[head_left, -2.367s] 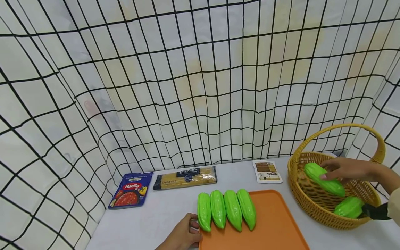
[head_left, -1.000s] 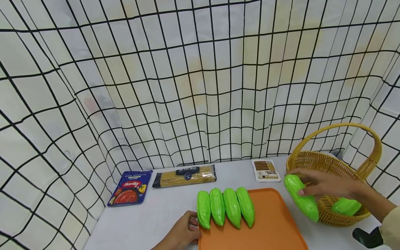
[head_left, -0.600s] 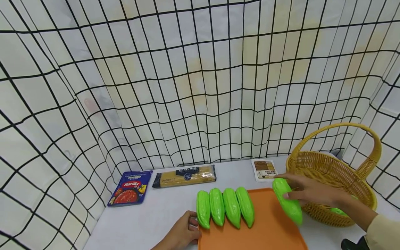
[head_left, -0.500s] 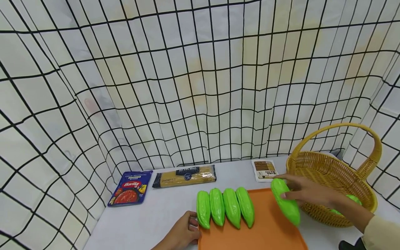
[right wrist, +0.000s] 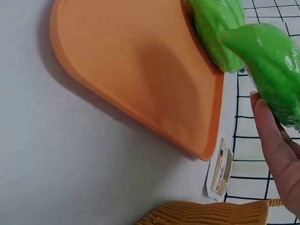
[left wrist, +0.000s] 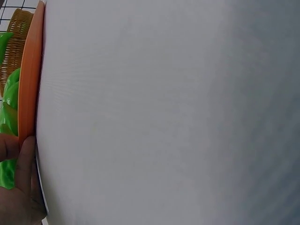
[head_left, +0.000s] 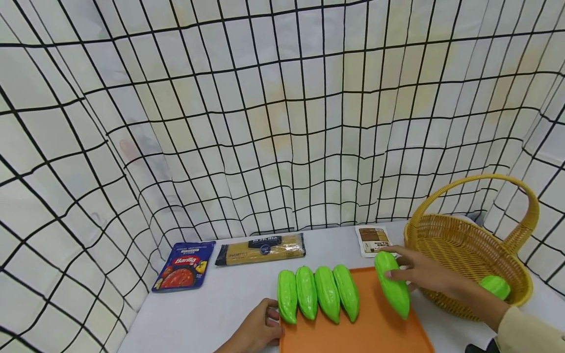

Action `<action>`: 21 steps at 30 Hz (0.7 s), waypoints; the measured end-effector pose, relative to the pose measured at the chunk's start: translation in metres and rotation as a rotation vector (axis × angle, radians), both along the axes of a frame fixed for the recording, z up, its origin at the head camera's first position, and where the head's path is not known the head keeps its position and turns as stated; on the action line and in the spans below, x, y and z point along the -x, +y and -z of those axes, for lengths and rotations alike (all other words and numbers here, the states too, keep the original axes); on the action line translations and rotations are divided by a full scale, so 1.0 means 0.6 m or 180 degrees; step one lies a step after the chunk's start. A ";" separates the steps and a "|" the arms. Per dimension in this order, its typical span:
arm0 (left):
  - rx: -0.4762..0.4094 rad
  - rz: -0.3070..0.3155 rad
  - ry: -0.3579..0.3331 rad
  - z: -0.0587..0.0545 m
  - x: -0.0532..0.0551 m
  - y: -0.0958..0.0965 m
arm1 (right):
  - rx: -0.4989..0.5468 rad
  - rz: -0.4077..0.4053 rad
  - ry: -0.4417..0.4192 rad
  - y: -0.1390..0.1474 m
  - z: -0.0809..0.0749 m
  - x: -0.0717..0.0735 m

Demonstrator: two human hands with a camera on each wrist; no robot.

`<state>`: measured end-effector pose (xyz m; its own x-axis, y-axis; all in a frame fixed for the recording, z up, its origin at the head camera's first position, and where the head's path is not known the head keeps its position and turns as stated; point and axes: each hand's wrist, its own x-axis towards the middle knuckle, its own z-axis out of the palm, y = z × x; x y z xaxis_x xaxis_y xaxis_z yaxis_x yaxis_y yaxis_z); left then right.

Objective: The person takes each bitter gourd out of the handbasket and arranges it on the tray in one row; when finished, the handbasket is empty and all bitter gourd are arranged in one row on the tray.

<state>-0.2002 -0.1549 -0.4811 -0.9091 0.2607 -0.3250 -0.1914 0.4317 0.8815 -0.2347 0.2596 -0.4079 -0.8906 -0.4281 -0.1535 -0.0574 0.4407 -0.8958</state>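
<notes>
My right hand [head_left: 425, 271] holds a glossy bright green bitter melon [head_left: 396, 291] above the right side of the orange tray [head_left: 359, 338]. In the right wrist view its thumb and fingers grip one end of that melon [right wrist: 274, 70], and a shadow falls on the tray beneath. Several more bitter melons [head_left: 328, 294] lie side by side in a row along the tray's left part. At the tray's left edge my left hand [head_left: 258, 326] pinches the rim, thumb and fingers on either side, as the left wrist view shows.
To the right stands a wicker basket [head_left: 454, 233] with a tall handle; one bitter melon [head_left: 495, 286] lies in it, partly behind my forearm. Along the back are a blue Barilla pouch [head_left: 183, 267], a spaghetti pack [head_left: 265, 249] and a small white-and-brown packet [head_left: 373, 240]. Grid-patterned cloth surrounds the table.
My right hand has lifted a bitter melon out of the basket and carried it left over the tray. My left hand has kept its grip on the tray's edge.
</notes>
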 end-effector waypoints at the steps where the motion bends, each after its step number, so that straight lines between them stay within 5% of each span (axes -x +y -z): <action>1: -0.0002 -0.0004 -0.0013 0.000 0.000 0.000 | 0.0011 -0.0001 0.0005 -0.002 0.000 0.002; 9: 0.0116 0.0037 -0.0023 0.002 0.002 -0.005 | -0.0076 -0.0085 0.0092 -0.014 0.009 0.009; 21: -0.0120 0.0022 0.0017 0.002 -0.001 -0.003 | -0.0172 0.0017 0.0144 -0.030 0.019 0.019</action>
